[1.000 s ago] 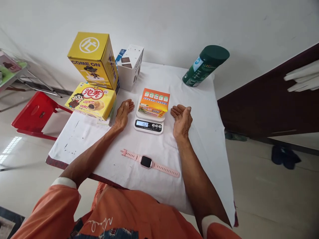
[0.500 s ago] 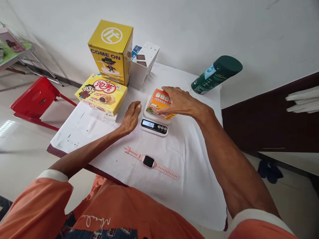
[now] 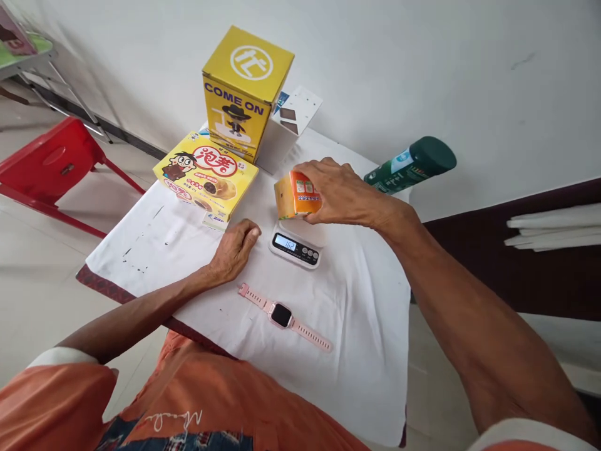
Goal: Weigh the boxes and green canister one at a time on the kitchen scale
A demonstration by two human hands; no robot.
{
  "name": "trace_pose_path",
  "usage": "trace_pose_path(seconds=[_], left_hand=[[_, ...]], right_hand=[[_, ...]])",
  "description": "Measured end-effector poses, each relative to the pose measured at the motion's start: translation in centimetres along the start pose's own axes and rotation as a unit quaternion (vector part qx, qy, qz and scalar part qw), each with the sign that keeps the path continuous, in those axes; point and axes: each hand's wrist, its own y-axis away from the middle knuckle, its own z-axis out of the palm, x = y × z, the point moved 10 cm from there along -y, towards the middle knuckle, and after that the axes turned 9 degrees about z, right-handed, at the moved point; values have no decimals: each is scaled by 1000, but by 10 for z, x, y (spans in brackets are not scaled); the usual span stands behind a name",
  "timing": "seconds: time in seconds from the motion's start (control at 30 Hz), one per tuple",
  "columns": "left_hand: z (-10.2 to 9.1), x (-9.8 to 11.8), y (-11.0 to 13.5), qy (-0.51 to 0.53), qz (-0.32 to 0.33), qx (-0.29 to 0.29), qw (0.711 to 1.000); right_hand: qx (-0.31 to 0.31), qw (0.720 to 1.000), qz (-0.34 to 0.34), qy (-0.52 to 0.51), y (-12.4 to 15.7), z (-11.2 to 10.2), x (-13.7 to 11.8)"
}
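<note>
A table is covered by a white cloth, which is marked by dark spots on the left and edged below by a dark red border. The table is set near a white wall; on the left a red chair and a corner of a green table are seen on the pale floor, and on the right a dark panel is partly covered by white cloth strips. An orange box is gripped by the right hand, spread only as wide as the box, with fingers over its far edge and the thumb low on the near side. The box is held tilted at the platform of a white scale; whether the platform is touched cannot be told. On the lit display 162 is shown. The left hand is laid near the scale, its fingers turned under, and how far they are closed cannot be told. A pink watch is laid out flat nearer the body. The far left is crowded by a flat yellow box and a tall yellow box, by which a white box is partly hidden. Behind the right hand a green canister is placed, its lower end partly blocked from sight
</note>
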Motion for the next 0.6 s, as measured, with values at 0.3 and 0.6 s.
trace_pose_path(seconds=[0.3,0.6], left_hand=[[15,7,1,-26,35,-72,996],[8,24,1,-76,111,-49,990]], right_hand=[[-2,985,-123,121,-41,10,-59],[41,977,-134,159,-52,32,-52]])
